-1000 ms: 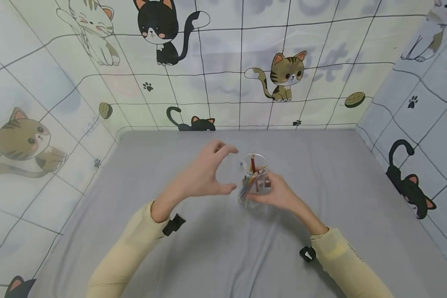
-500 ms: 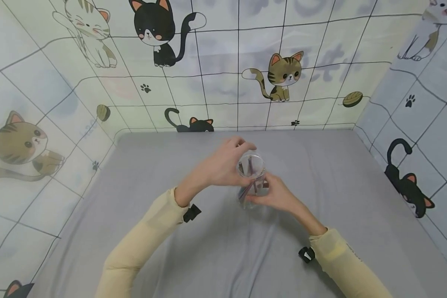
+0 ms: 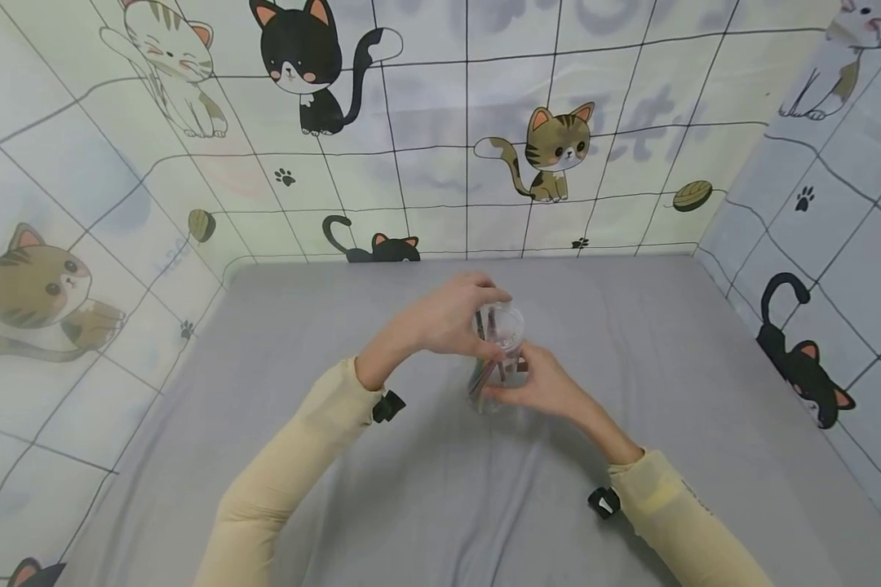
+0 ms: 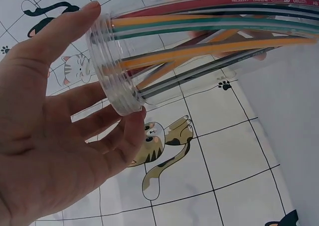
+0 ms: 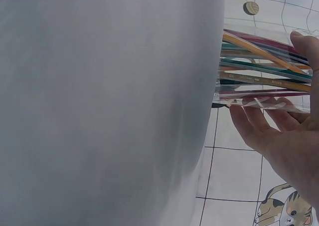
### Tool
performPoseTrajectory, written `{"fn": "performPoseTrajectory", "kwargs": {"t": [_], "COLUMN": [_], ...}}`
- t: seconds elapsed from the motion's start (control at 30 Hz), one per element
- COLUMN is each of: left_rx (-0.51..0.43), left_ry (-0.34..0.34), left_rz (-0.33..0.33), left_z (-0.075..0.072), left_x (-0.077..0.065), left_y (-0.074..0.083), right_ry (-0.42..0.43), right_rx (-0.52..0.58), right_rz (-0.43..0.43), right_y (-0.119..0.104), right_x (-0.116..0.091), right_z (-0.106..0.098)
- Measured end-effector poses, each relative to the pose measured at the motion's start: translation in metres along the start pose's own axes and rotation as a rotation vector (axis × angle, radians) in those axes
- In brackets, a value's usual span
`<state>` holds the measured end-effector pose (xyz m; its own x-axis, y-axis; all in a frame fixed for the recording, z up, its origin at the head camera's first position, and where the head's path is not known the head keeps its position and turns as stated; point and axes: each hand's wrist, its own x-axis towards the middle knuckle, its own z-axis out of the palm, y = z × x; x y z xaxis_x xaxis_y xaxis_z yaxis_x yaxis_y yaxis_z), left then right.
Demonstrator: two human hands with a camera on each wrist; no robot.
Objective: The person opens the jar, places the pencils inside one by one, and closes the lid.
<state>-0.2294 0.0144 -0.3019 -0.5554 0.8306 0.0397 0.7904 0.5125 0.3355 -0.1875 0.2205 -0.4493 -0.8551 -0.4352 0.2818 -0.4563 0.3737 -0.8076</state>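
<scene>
A clear plastic jar (image 3: pixel 505 328) stands upright on the grey cloth, packed with colored pencils (image 4: pixel 214 47). The fingers and thumb of my left hand (image 3: pixel 449 316) grip its ridged top end; in the left wrist view, the thumb lies on one side of the rim and the fingers curl on the other. Whether a separate clear lid sits there is hard to tell. Lower down, my right hand (image 3: pixel 551 381) holds the jar's body from the right, with the thumb opposite the fingers in the right wrist view.
Grey cloth (image 3: pixel 602 326) covers the table around the jar. Light sheets printed with cats and grid lines (image 3: pixel 440 179) rise behind it and at both sides. Black wrist straps (image 3: pixel 388 406) show at the sleeves.
My left hand has moved right from beside the jar and closed its fingers round the top end, shifting slightly again since half a second ago. The right hand has kept its hold.
</scene>
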Motion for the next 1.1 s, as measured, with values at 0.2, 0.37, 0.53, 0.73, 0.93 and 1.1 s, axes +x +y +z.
{"fn": "performPoseTrajectory", "kwargs": {"t": [0.2,0.37,0.53,0.73,0.93,1.1], "left_rx": [0.007,0.001,-0.022,-0.056,-0.063,-0.058], "left_ry": [-0.017,0.000,0.072,0.206,0.251,0.195], "left_rz": [0.013,-0.016,-0.047,-0.066,0.013,0.073], "left_z": [0.001,0.004,0.011,0.024,0.028,0.024], "left_x": [0.001,0.000,-0.004,-0.009,-0.009,-0.007], "left_y": [0.000,0.000,-0.001,-0.003,-0.008,-0.010], "right_ry": [-0.021,-0.012,-0.003,-0.007,-0.005,-0.010], "right_rx": [0.005,0.011,0.006,0.004,-0.001,-0.003], "right_rz": [0.000,-0.010,-0.015,-0.001,0.003,0.003], "right_y": [0.001,0.002,0.004,0.003,0.002,0.001], "right_x": [0.000,0.001,0.002,0.001,0.001,0.000], "right_z": [0.000,0.000,0.000,0.000,-0.001,-0.001]}}
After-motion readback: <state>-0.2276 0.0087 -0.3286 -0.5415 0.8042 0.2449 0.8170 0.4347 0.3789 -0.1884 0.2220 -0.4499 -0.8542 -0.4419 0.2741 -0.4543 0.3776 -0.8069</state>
